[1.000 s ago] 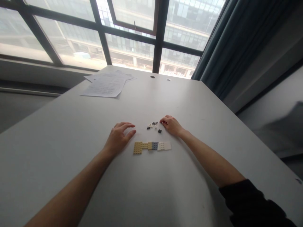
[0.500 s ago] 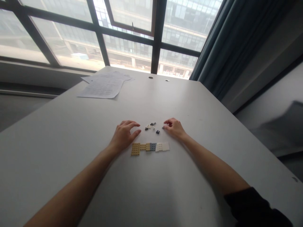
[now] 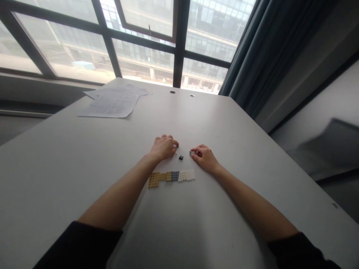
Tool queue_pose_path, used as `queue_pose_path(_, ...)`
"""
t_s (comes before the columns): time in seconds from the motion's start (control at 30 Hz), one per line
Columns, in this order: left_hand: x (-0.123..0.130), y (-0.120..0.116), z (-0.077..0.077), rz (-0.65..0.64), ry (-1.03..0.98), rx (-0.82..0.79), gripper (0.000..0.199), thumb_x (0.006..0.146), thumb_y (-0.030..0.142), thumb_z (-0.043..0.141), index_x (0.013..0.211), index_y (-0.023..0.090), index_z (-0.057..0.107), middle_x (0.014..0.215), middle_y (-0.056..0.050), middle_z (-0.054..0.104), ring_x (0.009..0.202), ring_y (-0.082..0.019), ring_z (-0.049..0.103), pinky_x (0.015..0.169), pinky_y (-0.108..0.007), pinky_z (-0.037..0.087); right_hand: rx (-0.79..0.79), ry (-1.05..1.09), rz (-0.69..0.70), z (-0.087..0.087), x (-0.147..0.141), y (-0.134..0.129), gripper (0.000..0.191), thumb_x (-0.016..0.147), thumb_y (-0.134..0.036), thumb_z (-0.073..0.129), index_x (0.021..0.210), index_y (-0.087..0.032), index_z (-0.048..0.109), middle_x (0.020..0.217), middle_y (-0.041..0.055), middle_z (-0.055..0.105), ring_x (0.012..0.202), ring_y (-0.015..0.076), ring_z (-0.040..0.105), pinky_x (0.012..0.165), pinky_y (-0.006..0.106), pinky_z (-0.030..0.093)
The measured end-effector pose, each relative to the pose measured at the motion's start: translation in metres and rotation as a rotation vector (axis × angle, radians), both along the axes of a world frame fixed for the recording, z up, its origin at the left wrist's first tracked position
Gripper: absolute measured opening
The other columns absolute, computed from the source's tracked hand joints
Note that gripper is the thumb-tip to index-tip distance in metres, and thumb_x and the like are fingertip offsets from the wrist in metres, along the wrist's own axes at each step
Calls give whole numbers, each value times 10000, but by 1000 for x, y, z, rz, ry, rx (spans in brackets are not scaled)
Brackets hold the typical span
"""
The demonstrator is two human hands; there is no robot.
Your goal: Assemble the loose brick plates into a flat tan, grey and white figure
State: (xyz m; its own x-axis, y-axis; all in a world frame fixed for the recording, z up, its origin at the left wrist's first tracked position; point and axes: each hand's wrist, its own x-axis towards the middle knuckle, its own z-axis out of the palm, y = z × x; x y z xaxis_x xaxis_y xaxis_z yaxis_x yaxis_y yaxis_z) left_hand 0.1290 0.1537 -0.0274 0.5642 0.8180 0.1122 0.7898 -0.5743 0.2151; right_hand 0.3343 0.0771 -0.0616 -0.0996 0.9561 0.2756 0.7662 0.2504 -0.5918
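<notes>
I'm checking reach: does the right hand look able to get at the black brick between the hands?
Probably yes: nothing visible stands between the right hand and the black brick, though the hand seems to hold a small piece.

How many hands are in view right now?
2. The left hand is left of the dark block; the right hand is right of it, holding a small piece. No others show.
</notes>
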Motion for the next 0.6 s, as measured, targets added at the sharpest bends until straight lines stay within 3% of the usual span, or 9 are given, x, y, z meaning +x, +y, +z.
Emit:
queue_pose_path(0.4,6,0,-3,-11,-29,85,178,779,262,550,758,215,720,927,-90,693,959,-283,550,874,-436,367,-6,-40,-32,0,-9,5,184,795,-186,633,962,-197,710,883,36,597,805,142,547,840,285,424)
queue_pose_path(0.6,2,-10,9,-19,-135,116,197,836,269,513,868,213,699,954,-64,696,979,-254,550,879,-393,391,-18,-8,-39,2,-8,4,164,766,-206,659,922,-190,708,875,32,593,787,139,543,808,287,434)
